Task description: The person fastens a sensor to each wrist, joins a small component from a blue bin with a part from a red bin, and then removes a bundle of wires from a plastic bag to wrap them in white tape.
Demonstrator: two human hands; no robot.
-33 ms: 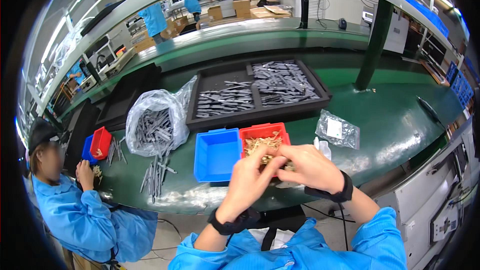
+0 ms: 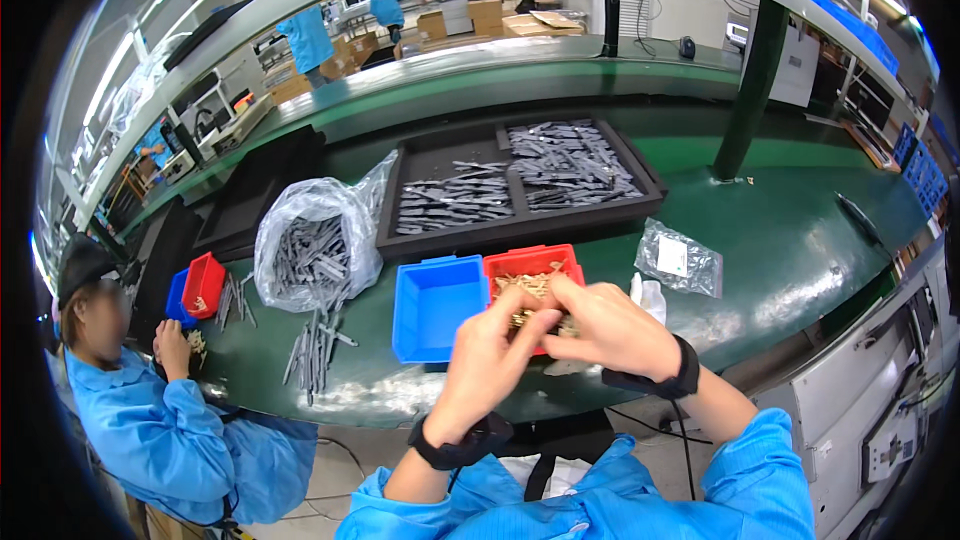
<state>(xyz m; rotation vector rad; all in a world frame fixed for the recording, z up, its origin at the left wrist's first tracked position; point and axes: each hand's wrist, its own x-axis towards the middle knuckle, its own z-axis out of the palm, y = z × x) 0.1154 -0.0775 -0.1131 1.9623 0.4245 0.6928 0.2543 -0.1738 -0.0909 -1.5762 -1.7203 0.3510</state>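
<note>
Green workbench (image 2: 780,240) in a factory hall, with shelving and other blue-coated workers far behind: a person in a blue coat works at its near edge, both wrists in black bands. The left hand (image 2: 495,345) and right hand (image 2: 610,325) meet over the near rim of a red bin (image 2: 530,262) filled with small brass-coloured parts (image 2: 525,285), fingertips drawn together and pinching a few of those parts between them; exactly how each finger grips cannot be made out. Touching the red bin's left side sits an empty blue bin (image 2: 435,305). Toward the far edge lies a black two-compartment tray (image 2: 520,180) of grey metal pieces, and left of it a clear plastic bag (image 2: 315,240) holding more, with loose grey pieces (image 2: 315,350) spilled before it. A small clear packet (image 2: 680,260) lies right of the red bin. At the bench's left end a co-worker (image 2: 150,420) sits beside a second, smaller pair of bins (image 2: 198,287).
</note>
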